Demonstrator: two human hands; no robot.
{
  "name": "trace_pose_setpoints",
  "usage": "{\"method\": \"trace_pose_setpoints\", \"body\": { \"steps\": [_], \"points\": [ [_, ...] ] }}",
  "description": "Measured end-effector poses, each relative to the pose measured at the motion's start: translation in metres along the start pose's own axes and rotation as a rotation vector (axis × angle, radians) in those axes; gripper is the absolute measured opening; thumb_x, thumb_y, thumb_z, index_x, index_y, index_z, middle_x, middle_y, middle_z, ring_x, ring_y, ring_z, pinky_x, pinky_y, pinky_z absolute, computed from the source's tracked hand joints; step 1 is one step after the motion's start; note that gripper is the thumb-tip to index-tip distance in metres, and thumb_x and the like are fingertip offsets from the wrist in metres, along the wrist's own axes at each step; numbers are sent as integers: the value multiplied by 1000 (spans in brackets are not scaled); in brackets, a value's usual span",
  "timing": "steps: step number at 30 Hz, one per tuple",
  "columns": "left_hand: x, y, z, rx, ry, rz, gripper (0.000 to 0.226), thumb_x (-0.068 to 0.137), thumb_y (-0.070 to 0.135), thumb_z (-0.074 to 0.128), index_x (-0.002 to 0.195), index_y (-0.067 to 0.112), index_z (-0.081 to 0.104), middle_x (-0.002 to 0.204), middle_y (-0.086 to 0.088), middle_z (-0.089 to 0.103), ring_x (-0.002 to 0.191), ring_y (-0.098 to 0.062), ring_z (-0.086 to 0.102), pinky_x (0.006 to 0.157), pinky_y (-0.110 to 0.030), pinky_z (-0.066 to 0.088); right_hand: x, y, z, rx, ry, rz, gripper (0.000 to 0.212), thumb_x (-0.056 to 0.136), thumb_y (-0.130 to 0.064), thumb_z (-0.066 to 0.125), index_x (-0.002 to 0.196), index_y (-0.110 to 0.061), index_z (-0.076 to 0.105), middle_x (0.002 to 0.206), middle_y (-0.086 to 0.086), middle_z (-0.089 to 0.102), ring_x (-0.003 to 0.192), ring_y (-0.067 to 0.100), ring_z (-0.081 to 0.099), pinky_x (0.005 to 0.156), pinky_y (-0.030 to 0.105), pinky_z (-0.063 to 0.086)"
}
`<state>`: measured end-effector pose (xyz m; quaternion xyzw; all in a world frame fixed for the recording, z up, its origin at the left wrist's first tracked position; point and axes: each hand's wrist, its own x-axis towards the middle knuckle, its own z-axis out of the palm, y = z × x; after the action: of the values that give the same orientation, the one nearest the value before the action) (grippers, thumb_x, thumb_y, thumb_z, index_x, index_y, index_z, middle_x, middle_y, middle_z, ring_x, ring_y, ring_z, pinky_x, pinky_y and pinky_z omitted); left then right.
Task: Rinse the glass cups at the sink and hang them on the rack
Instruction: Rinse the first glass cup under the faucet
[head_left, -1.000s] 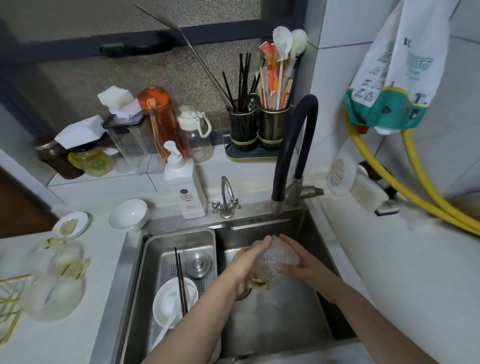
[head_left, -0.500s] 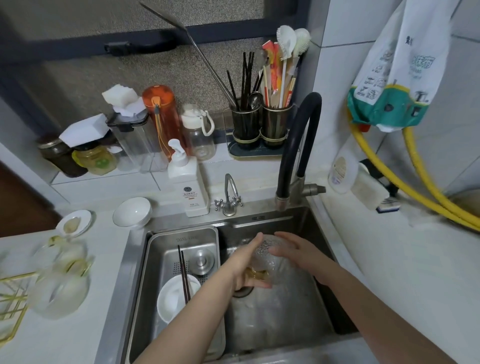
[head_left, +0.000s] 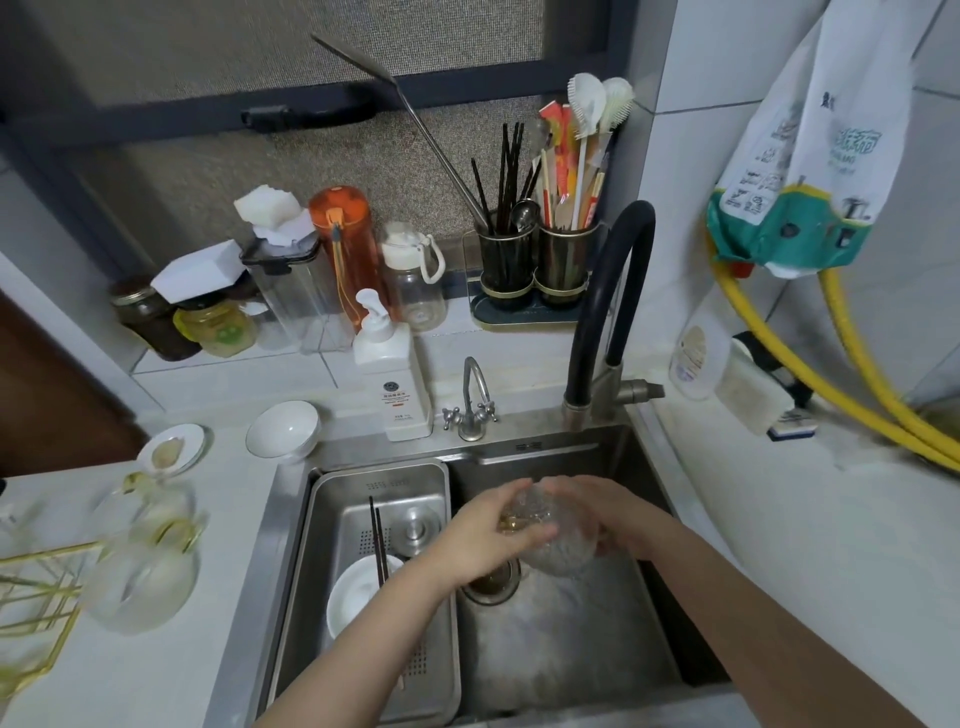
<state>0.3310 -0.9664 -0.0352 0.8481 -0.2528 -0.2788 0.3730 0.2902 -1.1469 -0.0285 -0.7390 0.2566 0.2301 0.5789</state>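
Observation:
A clear textured glass cup (head_left: 558, 540) with a gold handle is held over the steel sink (head_left: 571, 649), just above the drain. My left hand (head_left: 483, 540) grips it at the handle side, thumb across the front. My right hand (head_left: 618, 519) wraps round its far side from the right. A gold wire rack (head_left: 36, 587) stands on the counter at the far left, with frosted glass cups (head_left: 140, 577) hanging on it, blurred. The black faucet (head_left: 618, 291) arches over the sink's back right.
A steel drain tray (head_left: 441, 571) fills the sink's left half, holding a white bowl (head_left: 358, 592), chopsticks and a lid. Soap dispenser (head_left: 389, 379), small tap, white bowl (head_left: 283, 428), saucer, bottles and utensil holders line the back. Yellow hoses (head_left: 831, 384) run at right.
The cup has been turned and lowered a little between both hands, from near the faucet's base toward the drain. The view has shifted slightly.

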Motion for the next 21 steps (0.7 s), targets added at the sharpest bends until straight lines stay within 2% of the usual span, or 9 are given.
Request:
{"method": "trace_pose_setpoints", "body": {
  "steps": [3,6,9,10,13,15,17,19,21],
  "points": [
    [-2,-5,-2,237,-4,127,96,69,51,80,149,22,33,153,3,35,140,-10,30,116,-21,21,-1,-2,0,-45,-11,24,57,81,-62,58,116,-17,62,113,11,66,93,24,65,68,30,50],
    [-4,-7,-2,158,17,173,98,67,45,84,149,33,30,144,12,45,130,1,40,105,-5,26,-6,-3,0,-101,-32,38,62,83,-67,50,117,-17,61,113,13,67,100,30,66,74,34,52],
    [-6,-5,-1,114,62,163,86,70,40,84,144,36,39,130,20,50,117,10,44,90,8,25,-11,1,-6,-115,-130,-98,68,77,-75,47,118,-22,62,116,10,67,102,27,67,84,37,55],
    [-6,-6,-2,68,76,139,85,70,38,84,143,34,41,131,18,52,117,8,46,91,6,26,-15,3,-8,-106,-163,-165,64,76,-73,48,118,-26,61,117,8,66,105,26,67,86,38,55],
    [-8,-10,-2,-140,118,67,82,69,29,86,141,30,45,128,15,57,117,2,54,102,-11,37,-23,12,-16,-48,-208,-292,57,75,-61,63,126,-39,49,126,-6,59,114,13,61,91,34,54],
    [-10,-14,-1,-245,146,39,77,71,24,84,137,30,46,125,18,57,116,7,53,103,-14,41,-27,15,-21,-36,-251,-366,72,70,-52,73,134,-41,41,133,-13,53,121,4,54,99,30,49],
    [-12,-18,0,-338,170,22,71,72,26,83,134,33,48,130,12,57,121,2,53,101,-14,44,-27,20,-22,-49,-265,-409,93,69,-41,81,145,-37,28,143,-14,42,129,3,45,107,30,43],
    [-14,-19,2,-393,180,11,72,72,29,84,135,31,50,135,5,57,124,-4,54,101,-18,46,-27,22,-22,-45,-249,-416,106,68,-27,83,149,-33,15,144,-15,36,128,-1,43,100,20,45],
    [-17,-16,2,-404,183,7,72,74,24,83,137,27,49,135,5,57,123,-1,54,99,-15,45,-26,23,-20,-55,-239,-436,109,67,-20,83,149,-31,13,143,-14,35,124,-3,45,94,14,47]
  ]
}}
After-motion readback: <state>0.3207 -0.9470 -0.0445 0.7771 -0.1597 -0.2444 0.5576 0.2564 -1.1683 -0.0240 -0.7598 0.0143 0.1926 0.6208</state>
